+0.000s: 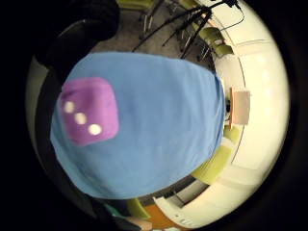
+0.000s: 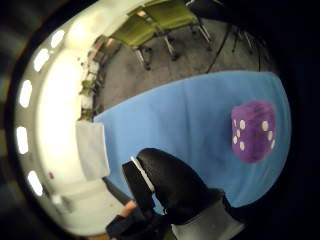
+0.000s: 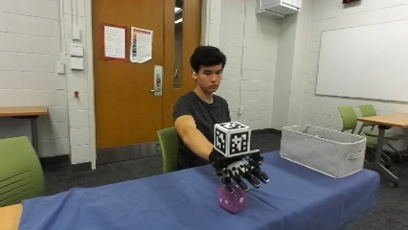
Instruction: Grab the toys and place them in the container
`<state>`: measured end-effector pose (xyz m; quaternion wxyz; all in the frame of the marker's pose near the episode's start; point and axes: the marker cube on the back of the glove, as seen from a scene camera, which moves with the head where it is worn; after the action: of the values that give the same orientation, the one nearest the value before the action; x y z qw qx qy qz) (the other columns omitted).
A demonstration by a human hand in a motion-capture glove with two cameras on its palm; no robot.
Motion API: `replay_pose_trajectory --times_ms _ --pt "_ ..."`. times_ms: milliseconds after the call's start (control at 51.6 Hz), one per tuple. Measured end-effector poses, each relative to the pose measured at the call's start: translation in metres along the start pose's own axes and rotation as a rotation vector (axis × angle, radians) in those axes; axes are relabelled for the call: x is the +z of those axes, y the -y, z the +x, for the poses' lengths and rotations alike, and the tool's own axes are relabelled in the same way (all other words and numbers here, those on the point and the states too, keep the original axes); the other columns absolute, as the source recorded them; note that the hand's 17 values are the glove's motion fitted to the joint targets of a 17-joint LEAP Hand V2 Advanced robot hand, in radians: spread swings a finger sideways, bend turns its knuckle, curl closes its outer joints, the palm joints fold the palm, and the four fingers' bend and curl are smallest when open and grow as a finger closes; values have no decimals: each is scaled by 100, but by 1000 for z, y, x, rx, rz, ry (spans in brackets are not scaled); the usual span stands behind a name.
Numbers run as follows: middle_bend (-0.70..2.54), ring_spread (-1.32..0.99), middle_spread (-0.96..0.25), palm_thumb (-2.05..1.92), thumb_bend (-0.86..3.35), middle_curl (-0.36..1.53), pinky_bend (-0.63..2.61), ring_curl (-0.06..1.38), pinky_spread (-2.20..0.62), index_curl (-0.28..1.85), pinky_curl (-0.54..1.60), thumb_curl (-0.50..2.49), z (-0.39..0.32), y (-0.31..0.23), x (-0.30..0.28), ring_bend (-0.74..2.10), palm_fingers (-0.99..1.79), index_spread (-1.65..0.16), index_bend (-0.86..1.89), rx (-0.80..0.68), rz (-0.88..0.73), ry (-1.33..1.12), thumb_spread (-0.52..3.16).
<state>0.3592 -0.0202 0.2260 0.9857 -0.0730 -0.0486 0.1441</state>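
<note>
A purple plush die [image 3: 232, 199] with white dots sits on the blue-covered table [image 3: 127, 206], near its front edge. My gloved right hand [image 3: 242, 172] hovers just above it, palm down, fingers spread and pointing at the die, holding nothing. The palm views show the die [image 1: 89, 111] [image 2: 253, 131] lying alone on the blue cloth, a short way off the palm, with black gloved fingers [image 2: 170, 185] beside it. A grey fabric container [image 3: 323, 149] [image 2: 92, 150] stands at the table's right end, well away from the die.
Green chairs stand behind the table [image 3: 169, 148], at the far left [image 3: 16, 172] and by a wooden table at the right [image 3: 389, 120]. The blue cloth between the die and the container is bare.
</note>
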Motion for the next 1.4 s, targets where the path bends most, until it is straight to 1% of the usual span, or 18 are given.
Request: replay_pose_trajectory --times_ms 194,369,446,543,582,660,698,718,737,815,892,970,1009,1028,1047,1125,1203,1397 --pt "15 -14 -9 -13 -10 36 101 26 -2 36 35 16 20 0 45 34 -10 -35 14 55 -59 3 96" --pt "14 -15 -9 -8 -6 33 106 27 -3 33 36 16 26 -10 71 34 -7 -35 13 82 6 26 101" --pt "16 -20 -12 2 0 32 104 29 -8 34 35 18 25 -13 71 46 12 -37 20 93 25 -18 108" --pt "20 -28 -18 16 7 32 89 31 -16 39 30 22 22 -15 66 60 41 -39 37 84 52 -30 118" --pt "18 -31 -20 19 9 32 86 31 -18 39 29 23 19 -17 65 61 44 -40 38 70 71 -49 122" --pt "27 -37 -26 33 17 35 85 32 -25 44 29 27 12 -20 62 62 69 -40 47 52 143 -122 131" --pt "27 -39 -28 39 20 36 86 32 -28 44 29 29 10 -20 60 64 77 -40 46 48 170 -151 134" --pt "27 -40 -29 39 20 35 84 31 -28 44 29 29 9 -20 59 62 71 -40 46 47 180 -161 135" --pt "29 -41 -30 44 23 37 89 34 -31 46 31 31 7 -20 58 69 86 -39 46 45 189 -168 134" --pt "30 -43 -31 52 25 37 89 34 -36 45 31 36 0 -23 52 72 97 -39 39 40 207 -166 129" --pt "49 -44 -34 57 24 44 80 40 -41 45 30 42 -9 -27 48 86 122 -37 30 23 203 -161 116" --pt "66 -44 -35 60 24 51 79 44 -44 47 33 48 -20 -30 42 95 134 -36 28 -7 179 -121 108" --pt "74 -43 -35 62 24 54 79 46 -45 49 34 50 -26 -30 37 100 137 -36 29 -17 171 -102 104" --pt "72 -43 -36 62 23 53 80 46 -45 48 34 51 -30 -31 33 99 127 -36 27 -23 170 -95 102" --pt "80 -43 -35 62 24 57 78 48 -45 51 34 52 -36 -31 27 103 140 -35 33 -30 171 -88 101" --pt "89 -42 -34 62 24 60 79 51 -47 56 36 57 -66 -33 -9 108 143 -35 48 -71 195 -57 96" --pt "93 -41 -33 61 25 63 80 53 -47 61 38 61 -100 -34 -49 113 139 -32 58 -123 244 -33 90" --pt "103 -38 -30 58 27 66 86 56 -48 69 43 71 -206 -48 -146 121 129 -28 71 -269 402 20 78"
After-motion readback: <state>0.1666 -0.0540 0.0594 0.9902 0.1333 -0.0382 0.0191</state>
